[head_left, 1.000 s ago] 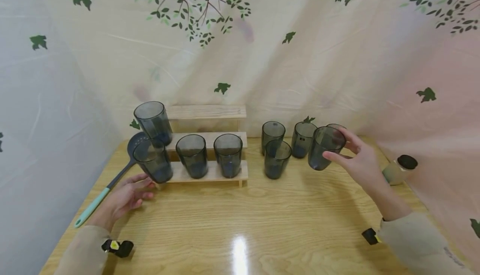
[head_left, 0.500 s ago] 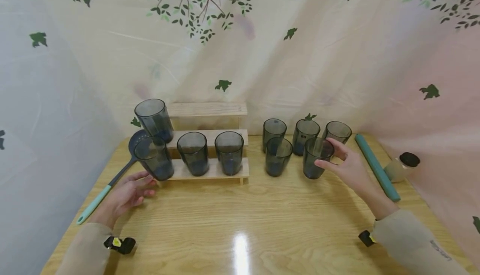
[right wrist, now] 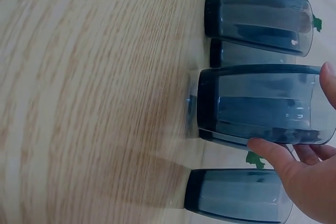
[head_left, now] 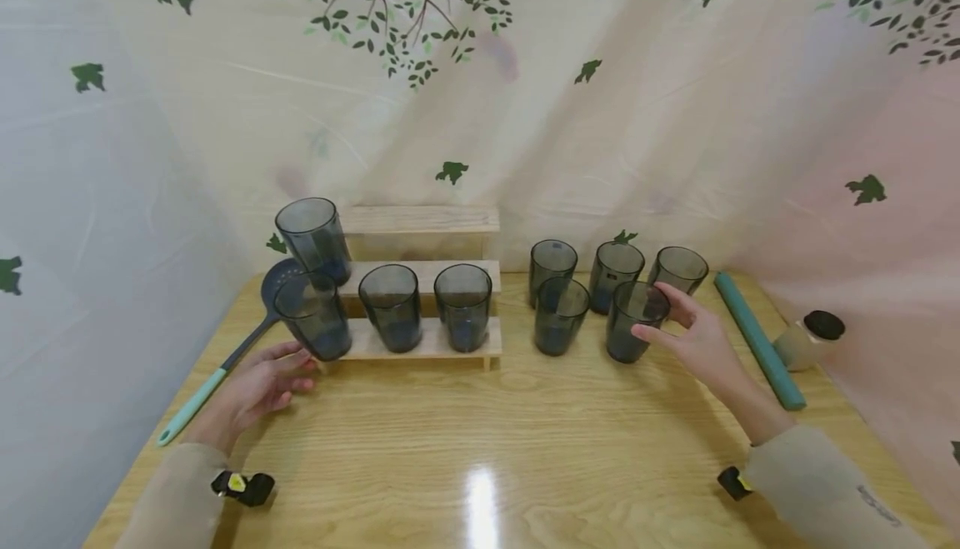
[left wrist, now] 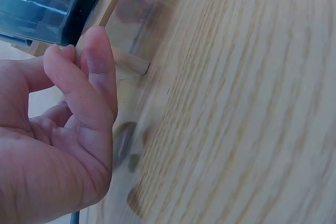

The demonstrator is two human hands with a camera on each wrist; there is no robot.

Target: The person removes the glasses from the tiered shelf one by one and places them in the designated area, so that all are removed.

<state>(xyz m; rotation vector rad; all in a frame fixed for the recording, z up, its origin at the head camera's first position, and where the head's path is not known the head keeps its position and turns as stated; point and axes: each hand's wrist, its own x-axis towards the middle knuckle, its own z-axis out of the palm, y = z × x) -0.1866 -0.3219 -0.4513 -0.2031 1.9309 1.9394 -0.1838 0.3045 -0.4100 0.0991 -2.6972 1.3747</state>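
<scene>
My right hand holds a smoky blue-grey drinking glass near its rim, thumb on one side and fingers on the other. This glass is upright and appears to stand on the table, in front of a back row of similar glasses. At the left, my left hand lies with loosely bent fingers by the end of a stepped wooden stand. Its fingertips are close to the lower step, below a glass; whether they touch the stand I cannot tell. Nothing is seen in its grip.
More glasses stand on the stand's lower step and one glass on its middle step. A slotted ladle lies at the left. A teal rod and a jar with a black lid are at the right. A leaf-print cloth hangs behind.
My right hand has brought its glass down and slightly left, from in the air to the front row beside another glass. The last half second shows almost no motion. My left hand stays put.
</scene>
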